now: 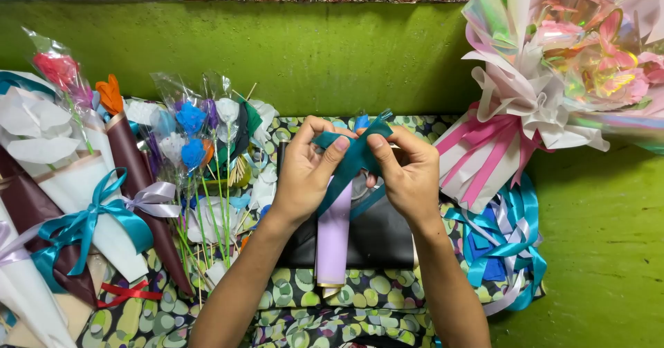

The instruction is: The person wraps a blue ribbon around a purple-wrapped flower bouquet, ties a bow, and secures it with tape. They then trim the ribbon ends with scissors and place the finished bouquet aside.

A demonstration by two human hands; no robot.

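Note:
My left hand [308,170] and my right hand [403,170] meet in the middle of the view, both pinching a teal ribbon [355,156] between thumbs and fingers. The ribbon is folded around the top of a lilac paper-wrapped cone [335,237] that stands upright below my hands. A small blue flower tip [361,121] shows just above the ribbon. Under the cone lies a black sheet [379,239] on a patterned cloth [325,303].
Wrapped single flowers with teal and lilac bows [90,216] lie at the left, with loose artificial blue and white flowers [197,147] beside them. A large pink and white bouquet [553,71] leans at the right above a heap of blue ribbons [505,244]. A green wall [332,50] stands behind.

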